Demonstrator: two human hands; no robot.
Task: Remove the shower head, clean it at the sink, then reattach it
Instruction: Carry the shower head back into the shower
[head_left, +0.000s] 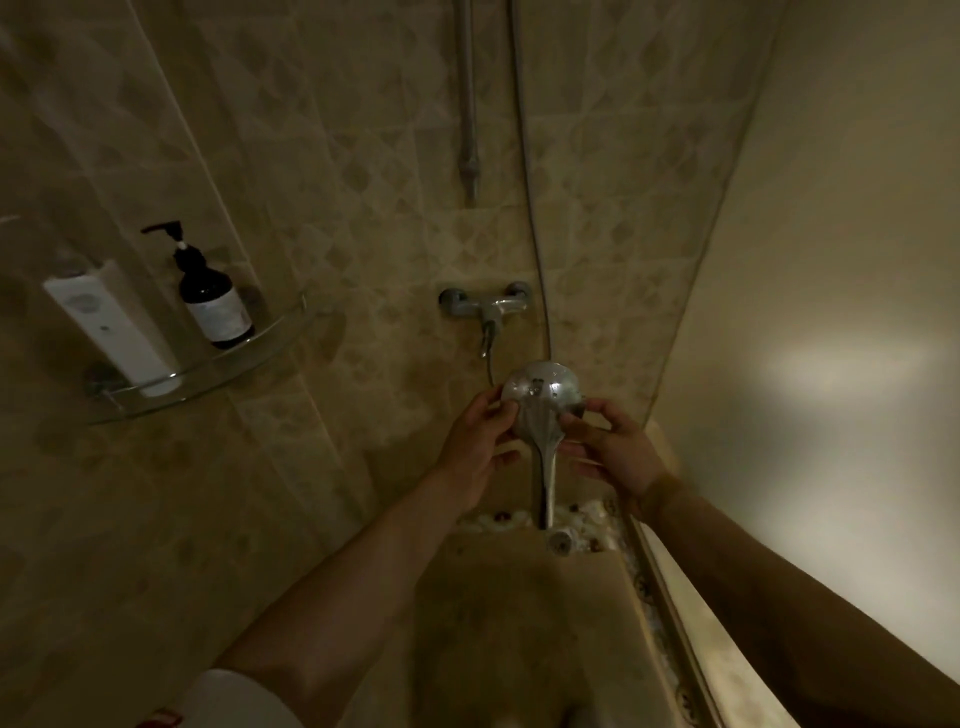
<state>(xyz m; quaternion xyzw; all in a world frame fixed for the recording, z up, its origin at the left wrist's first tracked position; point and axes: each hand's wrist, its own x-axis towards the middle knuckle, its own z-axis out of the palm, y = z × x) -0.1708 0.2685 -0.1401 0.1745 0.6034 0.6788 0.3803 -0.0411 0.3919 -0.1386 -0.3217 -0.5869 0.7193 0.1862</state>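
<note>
Two hands flank the shower head (541, 395): my left hand (480, 447) pinches its left rim, my right hand (608, 447) its right. Its handle points straight down between my fingers (574, 428), equally near both.

Both bare arms reach toward twelve o'clock; left hand (475, 441) and right hand (613, 447) pinch inward, fingers curled, palms facing.

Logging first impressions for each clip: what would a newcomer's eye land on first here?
The round chrome shower head, held at centre by the left hand and right hand. Next, the dark brown pump bottle and white bottle on the glass corner shelf at left.
</note>
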